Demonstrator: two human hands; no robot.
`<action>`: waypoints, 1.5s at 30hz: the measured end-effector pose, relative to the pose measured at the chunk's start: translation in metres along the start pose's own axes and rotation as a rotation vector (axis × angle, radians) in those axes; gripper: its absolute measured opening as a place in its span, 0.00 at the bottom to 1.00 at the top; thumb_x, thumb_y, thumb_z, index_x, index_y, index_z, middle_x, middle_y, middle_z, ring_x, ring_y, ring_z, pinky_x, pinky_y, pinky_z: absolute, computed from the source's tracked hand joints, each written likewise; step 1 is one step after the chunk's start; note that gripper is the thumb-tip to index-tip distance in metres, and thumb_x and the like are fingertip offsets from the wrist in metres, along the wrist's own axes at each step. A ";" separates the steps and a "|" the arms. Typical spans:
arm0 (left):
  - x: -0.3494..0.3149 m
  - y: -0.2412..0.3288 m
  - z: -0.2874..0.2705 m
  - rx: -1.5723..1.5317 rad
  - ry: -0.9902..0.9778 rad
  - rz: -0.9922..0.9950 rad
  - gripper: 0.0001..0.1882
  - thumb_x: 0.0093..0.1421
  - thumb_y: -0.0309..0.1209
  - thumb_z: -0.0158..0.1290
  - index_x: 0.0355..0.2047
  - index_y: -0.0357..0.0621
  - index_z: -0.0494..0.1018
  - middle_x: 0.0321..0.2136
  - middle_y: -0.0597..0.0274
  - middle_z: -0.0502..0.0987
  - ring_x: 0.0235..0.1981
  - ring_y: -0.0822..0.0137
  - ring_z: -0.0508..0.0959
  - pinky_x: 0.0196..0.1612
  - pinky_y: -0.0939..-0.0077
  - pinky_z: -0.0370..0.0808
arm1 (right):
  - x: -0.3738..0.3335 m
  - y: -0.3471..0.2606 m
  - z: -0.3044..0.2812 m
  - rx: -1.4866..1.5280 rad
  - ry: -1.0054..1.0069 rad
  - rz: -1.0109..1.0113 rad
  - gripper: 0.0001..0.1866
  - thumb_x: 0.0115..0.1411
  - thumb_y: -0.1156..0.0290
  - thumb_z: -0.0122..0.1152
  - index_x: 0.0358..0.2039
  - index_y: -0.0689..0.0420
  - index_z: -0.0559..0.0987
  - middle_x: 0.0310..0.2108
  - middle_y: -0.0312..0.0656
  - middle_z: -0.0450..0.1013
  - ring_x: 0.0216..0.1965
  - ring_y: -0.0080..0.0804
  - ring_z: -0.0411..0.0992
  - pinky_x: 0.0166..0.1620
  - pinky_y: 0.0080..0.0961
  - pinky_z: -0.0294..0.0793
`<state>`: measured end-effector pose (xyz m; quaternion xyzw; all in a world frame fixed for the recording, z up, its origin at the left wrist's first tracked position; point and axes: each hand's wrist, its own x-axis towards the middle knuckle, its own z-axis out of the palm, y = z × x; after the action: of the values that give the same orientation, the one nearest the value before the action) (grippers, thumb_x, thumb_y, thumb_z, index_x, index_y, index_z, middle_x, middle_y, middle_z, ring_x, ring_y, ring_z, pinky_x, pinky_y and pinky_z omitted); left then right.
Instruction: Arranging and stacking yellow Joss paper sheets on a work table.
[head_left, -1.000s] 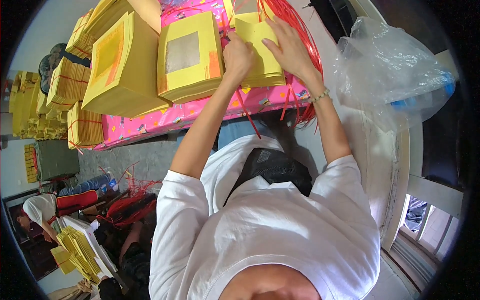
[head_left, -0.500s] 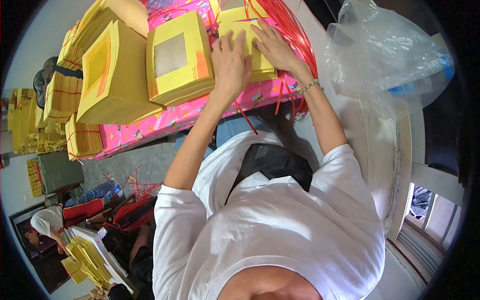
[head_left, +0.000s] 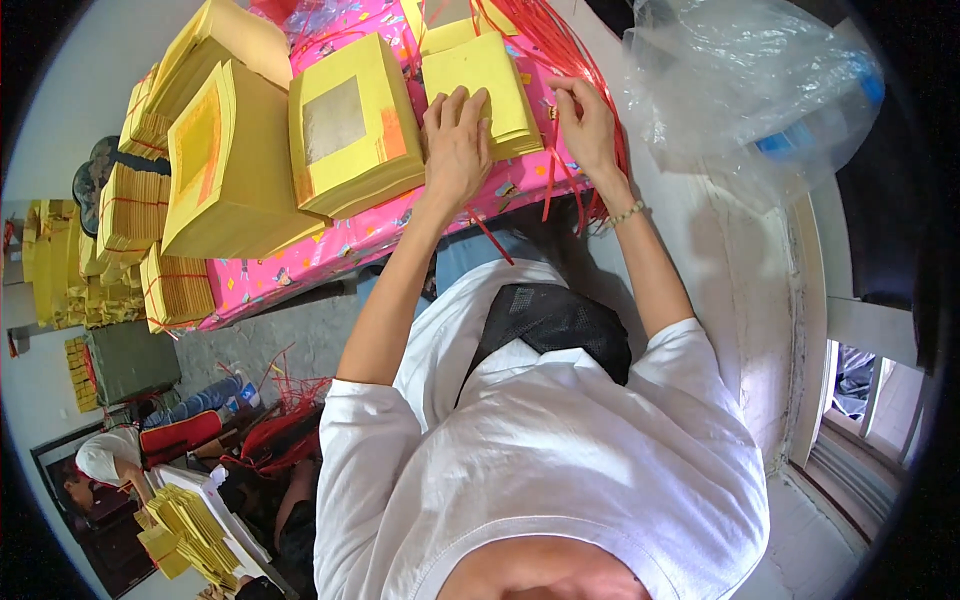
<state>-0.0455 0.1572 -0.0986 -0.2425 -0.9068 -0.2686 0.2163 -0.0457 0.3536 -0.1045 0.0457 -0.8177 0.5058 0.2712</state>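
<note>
A stack of plain yellow paper sheets (head_left: 482, 80) lies on a pink patterned cover (head_left: 262, 270). My left hand (head_left: 457, 145) rests on the stack's left near corner, its fingers lying flat and open. Just off the right side, my right hand (head_left: 588, 130) has its thumb and index finger curled together at a thin red plastic strip (head_left: 549, 180), which hangs over the near edge. The fingertips partly hide the grip. Left of my left hand sits a thicker yellow stack (head_left: 385, 70) with a silver square and orange print on top.
Another tall yellow stack (head_left: 235, 170) leans further left, beside strip-tied yellow bundles (head_left: 135, 205). Loose red strips (head_left: 560, 45) trail along the far right. A clear plastic bag (head_left: 740, 90) hangs at the right. Lower left, another person (head_left: 110, 460) is near more yellow paper (head_left: 185, 530).
My right hand has come off the top of the stack and moved right and down to the red strip. My left hand has slid slightly nearer, still on the stack.
</note>
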 end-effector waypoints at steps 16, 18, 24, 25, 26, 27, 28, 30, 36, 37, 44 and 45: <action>0.005 -0.003 -0.001 0.054 -0.044 0.054 0.19 0.63 0.29 0.44 0.54 0.44 0.65 0.52 0.45 0.66 0.54 0.44 0.63 0.59 0.53 0.58 | -0.018 0.003 -0.018 -0.044 -0.314 0.167 0.11 0.59 0.71 0.53 0.40 0.57 0.79 0.37 0.45 0.75 0.38 0.37 0.74 0.43 0.30 0.72; 0.003 -0.005 0.001 0.048 -0.044 0.047 0.19 0.63 0.28 0.43 0.54 0.43 0.65 0.52 0.45 0.66 0.54 0.44 0.63 0.59 0.54 0.57 | -0.025 -0.003 -0.024 -0.116 -0.327 0.170 0.11 0.58 0.71 0.54 0.41 0.55 0.80 0.37 0.45 0.75 0.39 0.40 0.74 0.43 0.32 0.72; 0.004 -0.008 -0.001 -0.024 -0.061 0.076 0.19 0.62 0.28 0.44 0.54 0.40 0.65 0.53 0.40 0.65 0.55 0.38 0.61 0.61 0.49 0.56 | -0.048 -0.017 -0.032 -0.324 -0.333 0.072 0.13 0.58 0.71 0.54 0.42 0.54 0.80 0.35 0.44 0.72 0.38 0.43 0.72 0.43 0.36 0.71; 0.005 -0.007 -0.001 -0.019 -0.061 0.057 0.19 0.62 0.28 0.44 0.54 0.40 0.65 0.53 0.40 0.65 0.55 0.38 0.61 0.60 0.49 0.56 | -0.052 -0.015 -0.032 -0.296 -0.312 0.010 0.13 0.58 0.72 0.54 0.43 0.56 0.79 0.36 0.45 0.71 0.39 0.43 0.72 0.44 0.35 0.71; 0.005 -0.007 0.000 -0.013 -0.060 0.037 0.19 0.62 0.28 0.44 0.54 0.41 0.65 0.53 0.40 0.65 0.55 0.37 0.61 0.60 0.49 0.56 | -0.055 -0.013 -0.032 -0.268 -0.292 -0.053 0.14 0.58 0.74 0.54 0.44 0.58 0.79 0.36 0.45 0.70 0.39 0.43 0.71 0.45 0.34 0.70; 0.005 -0.006 0.000 -0.004 -0.060 0.046 0.20 0.62 0.28 0.44 0.54 0.40 0.65 0.53 0.40 0.65 0.55 0.37 0.61 0.60 0.49 0.57 | -0.056 -0.011 -0.032 -0.282 -0.307 -0.104 0.14 0.58 0.76 0.53 0.45 0.58 0.78 0.38 0.45 0.70 0.41 0.43 0.70 0.45 0.34 0.69; 0.005 -0.006 0.000 -0.005 -0.063 0.048 0.20 0.62 0.28 0.44 0.54 0.40 0.65 0.53 0.40 0.65 0.55 0.37 0.61 0.60 0.49 0.57 | -0.057 -0.011 -0.031 -0.283 -0.305 -0.100 0.14 0.58 0.76 0.53 0.45 0.58 0.78 0.38 0.45 0.70 0.41 0.43 0.70 0.45 0.34 0.69; 0.005 -0.006 0.000 -0.012 -0.070 0.042 0.20 0.62 0.28 0.44 0.54 0.40 0.65 0.53 0.40 0.65 0.55 0.38 0.61 0.60 0.49 0.56 | -0.059 -0.011 -0.029 -0.364 -0.298 -0.141 0.14 0.56 0.75 0.53 0.43 0.56 0.79 0.38 0.44 0.71 0.42 0.43 0.69 0.45 0.37 0.70; 0.004 -0.008 0.001 -0.017 -0.070 0.054 0.20 0.62 0.27 0.44 0.54 0.40 0.64 0.53 0.40 0.64 0.56 0.37 0.60 0.60 0.49 0.55 | -0.060 -0.009 -0.028 -0.338 -0.312 -0.133 0.15 0.58 0.78 0.51 0.45 0.58 0.77 0.39 0.45 0.70 0.42 0.43 0.70 0.46 0.35 0.69; 0.004 -0.009 0.001 -0.017 -0.070 0.054 0.20 0.62 0.27 0.44 0.54 0.40 0.64 0.53 0.40 0.64 0.56 0.37 0.60 0.60 0.49 0.55 | -0.060 -0.014 -0.028 -0.339 -0.313 -0.134 0.15 0.58 0.78 0.51 0.45 0.58 0.77 0.39 0.45 0.70 0.42 0.43 0.70 0.46 0.35 0.69; 0.004 -0.009 0.002 -0.037 -0.072 0.059 0.20 0.62 0.27 0.44 0.54 0.40 0.64 0.53 0.40 0.64 0.56 0.38 0.60 0.61 0.49 0.54 | -0.066 -0.022 -0.024 -0.292 -0.275 -0.130 0.17 0.56 0.76 0.53 0.48 0.55 0.76 0.40 0.44 0.70 0.40 0.44 0.71 0.44 0.38 0.71; 0.004 -0.009 0.002 -0.034 -0.071 0.065 0.20 0.62 0.27 0.44 0.54 0.40 0.64 0.53 0.40 0.64 0.56 0.38 0.60 0.61 0.49 0.54 | -0.066 -0.023 -0.023 -0.315 -0.271 -0.142 0.17 0.56 0.77 0.53 0.48 0.55 0.76 0.40 0.44 0.70 0.41 0.44 0.70 0.44 0.38 0.71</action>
<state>-0.0539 0.1530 -0.1017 -0.2847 -0.9009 -0.2679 0.1887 0.0277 0.3488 -0.1110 0.1275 -0.9104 0.3405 0.1975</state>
